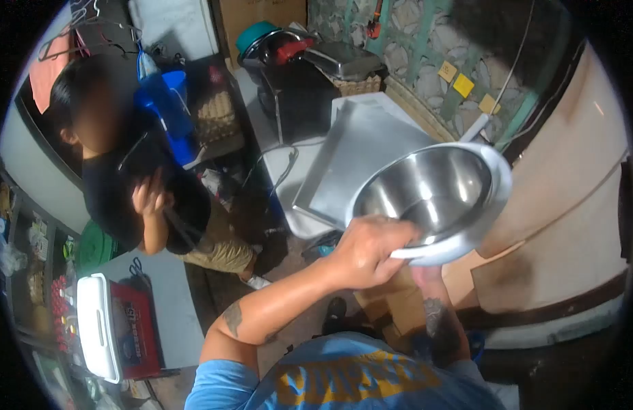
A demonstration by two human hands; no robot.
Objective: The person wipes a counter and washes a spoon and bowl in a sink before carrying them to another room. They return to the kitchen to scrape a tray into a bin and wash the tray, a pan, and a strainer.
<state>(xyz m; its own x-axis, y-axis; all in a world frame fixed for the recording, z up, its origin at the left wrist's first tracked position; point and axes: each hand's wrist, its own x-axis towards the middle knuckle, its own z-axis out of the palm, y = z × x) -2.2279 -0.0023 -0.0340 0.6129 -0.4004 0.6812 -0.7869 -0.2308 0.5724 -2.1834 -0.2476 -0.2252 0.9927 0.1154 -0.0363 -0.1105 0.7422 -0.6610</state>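
A shiny steel bowl (433,195) with a wide white outer rim is held up in front of me, tilted so that its inside shows. My left hand (374,249) grips the near left edge, with fingers bent over the rim. From below, my right hand (427,275) holds the bowl's near underside; its fingers are hidden behind the bowl. Beyond the bowl, a flat metal tray (364,147) lies on a white table (299,222).
At left, a person (135,178) in a black shirt stands with one hand raised. A red cooler with a white lid (101,328) sits on a grey surface (176,307). A black box (306,106) and a lidded metal pan (347,58) stand at the back.
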